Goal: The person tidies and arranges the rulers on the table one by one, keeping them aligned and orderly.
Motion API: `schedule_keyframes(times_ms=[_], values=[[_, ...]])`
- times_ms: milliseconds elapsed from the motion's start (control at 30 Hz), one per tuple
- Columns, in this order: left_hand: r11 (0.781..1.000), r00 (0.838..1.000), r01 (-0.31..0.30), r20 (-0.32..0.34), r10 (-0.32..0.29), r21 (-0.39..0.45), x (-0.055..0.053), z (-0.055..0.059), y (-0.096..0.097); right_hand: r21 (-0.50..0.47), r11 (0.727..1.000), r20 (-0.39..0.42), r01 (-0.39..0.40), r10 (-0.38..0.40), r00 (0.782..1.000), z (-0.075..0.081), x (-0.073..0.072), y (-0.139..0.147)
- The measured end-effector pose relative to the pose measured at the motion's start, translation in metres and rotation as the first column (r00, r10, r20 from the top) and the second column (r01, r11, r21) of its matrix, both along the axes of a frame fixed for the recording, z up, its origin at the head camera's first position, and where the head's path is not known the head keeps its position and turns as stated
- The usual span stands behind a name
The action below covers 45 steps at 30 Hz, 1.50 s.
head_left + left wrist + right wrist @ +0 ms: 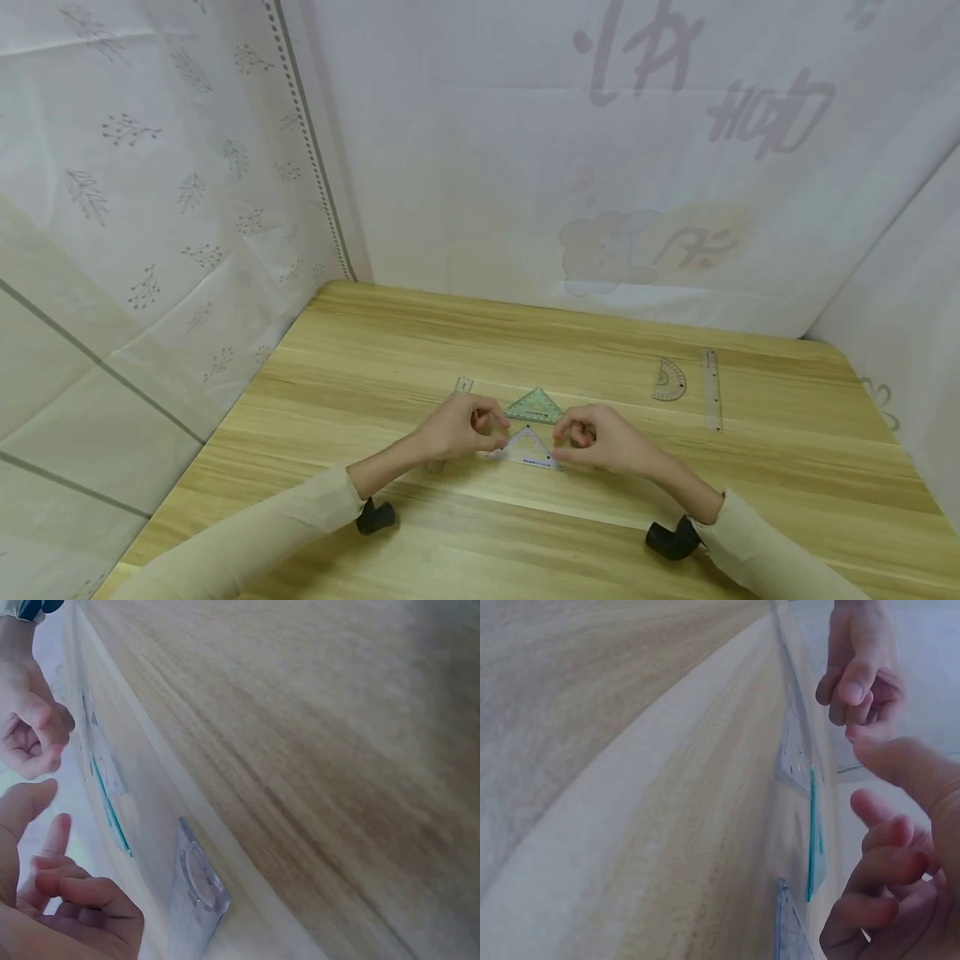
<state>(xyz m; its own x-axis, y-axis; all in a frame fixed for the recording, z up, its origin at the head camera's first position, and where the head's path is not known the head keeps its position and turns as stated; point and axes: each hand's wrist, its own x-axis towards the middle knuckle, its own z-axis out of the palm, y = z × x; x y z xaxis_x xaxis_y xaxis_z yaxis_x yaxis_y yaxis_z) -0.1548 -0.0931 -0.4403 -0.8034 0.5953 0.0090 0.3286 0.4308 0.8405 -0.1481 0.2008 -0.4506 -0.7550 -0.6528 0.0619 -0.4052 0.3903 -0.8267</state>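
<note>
A clear set square with purple print [529,452] lies flat on the table between the two hands. Just beyond it lies a green set square [536,406]. My left hand [459,423] hovers at the clear square's left corner, fingers loosely bent, thumb and forefinger apart. Opposite, my right hand [609,440] is held at the right corner in much the same pose. Both wrist views show nothing between the fingers of the left hand [71,900] or the right hand [900,862]. A clear ruler [464,384] is partly hidden beneath the left hand.
Farther right on the wooden table [375,333] lie a clear protractor [668,381] and another clear ruler [712,390]. Patterned white cloth [465,167] hangs behind the table and at its sides.
</note>
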Motion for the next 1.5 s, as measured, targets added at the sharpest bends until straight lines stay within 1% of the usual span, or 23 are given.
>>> schedule_keyframes(times_ms=[200, 300, 400, 600, 767, 867, 1033, 1100, 1200, 1300, 1400, 1500], values=[[0.995, 0.998, 0.058, -0.04, -0.055, 0.077, -0.001, -0.003, 0.0, -0.059, 0.997, 0.004, -0.047, 0.048, 0.999, 0.003, 0.001, 0.005], [0.992, 0.997, 0.072, -0.044, -0.068, 0.102, 0.0, -0.004, 0.001, -0.083, 0.995, 0.001, -0.053, 0.054, 0.999, 0.005, 0.001, 0.008], [0.99, 0.997, 0.077, -0.039, -0.073, 0.118, 0.0, -0.003, 0.001, -0.088, 0.995, -0.015, -0.05, 0.048, 0.999, 0.007, 0.0, 0.011], [0.989, 0.997, 0.068, -0.048, -0.062, 0.132, 0.0, -0.003, 0.002, -0.088, 0.994, -0.054, -0.059, 0.054, 0.997, 0.012, 0.002, 0.019], [0.988, 0.996, 0.065, -0.062, -0.057, 0.14, 0.0, -0.003, 0.003, -0.116, 0.99, -0.061, -0.086, 0.079, 0.995, 0.014, 0.004, 0.028], [0.989, 0.996, 0.063, -0.077, -0.053, 0.134, -0.001, -0.002, 0.005, -0.124, 0.988, -0.067, -0.088, 0.08, 0.995, 0.014, 0.003, 0.034], [0.989, 0.993, 0.068, -0.108, -0.054, 0.13, -0.002, 0.001, 0.011, -0.153, 0.981, -0.108, -0.116, 0.1, 0.989, 0.015, 0.0, 0.045], [0.987, 0.991, 0.076, -0.117, -0.059, 0.144, -0.004, 0.002, 0.015, -0.155, 0.98, -0.115, -0.126, 0.109, 0.987, 0.017, -0.001, 0.048], [0.987, 0.991, 0.078, -0.121, -0.06, 0.143, -0.007, 0.004, 0.02, -0.14, 0.982, -0.114, -0.128, 0.113, 0.987, 0.02, -0.001, 0.053], [0.987, 0.992, 0.079, -0.112, -0.064, 0.137, -0.008, 0.008, 0.024, -0.132, 0.983, -0.109, -0.129, 0.115, 0.987, 0.024, -0.002, 0.058], [0.987, 0.991, 0.086, -0.111, -0.071, 0.138, -0.012, 0.01, 0.029, -0.141, 0.981, -0.112, -0.134, 0.118, 0.987, 0.025, -0.004, 0.063], [0.985, 0.99, 0.092, -0.118, -0.075, 0.145, -0.017, 0.01, 0.034, -0.145, 0.982, -0.11, -0.123, 0.107, 0.988, 0.024, -0.006, 0.068]])
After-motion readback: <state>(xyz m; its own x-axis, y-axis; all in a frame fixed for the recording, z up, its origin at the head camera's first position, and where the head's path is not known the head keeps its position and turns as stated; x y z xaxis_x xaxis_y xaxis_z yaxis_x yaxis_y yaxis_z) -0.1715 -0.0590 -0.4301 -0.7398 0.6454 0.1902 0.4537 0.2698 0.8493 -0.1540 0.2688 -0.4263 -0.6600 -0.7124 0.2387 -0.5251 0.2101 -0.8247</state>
